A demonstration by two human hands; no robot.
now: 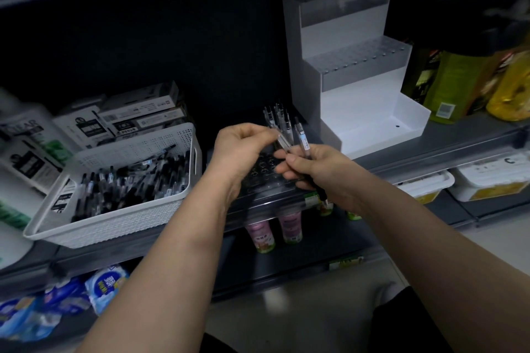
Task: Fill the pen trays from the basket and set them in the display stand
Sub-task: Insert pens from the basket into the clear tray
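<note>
A white perforated basket full of black-and-clear pens stands on the shelf at the left. A clear pen tray with rows of holes lies on the shelf under my hands; several pens stand upright in its far holes. My left hand pinches one clear pen above the tray. My right hand grips a small bundle of pens, their tips pointing down and right. The white stepped display stand sits behind to the right, two clear trays in its upper steps, the lowest step bare.
Boxed stationery is stacked behind the basket. Yellow and green bottles stand right of the stand. Below the shelf edge are pink cups, blue packets and white tubs.
</note>
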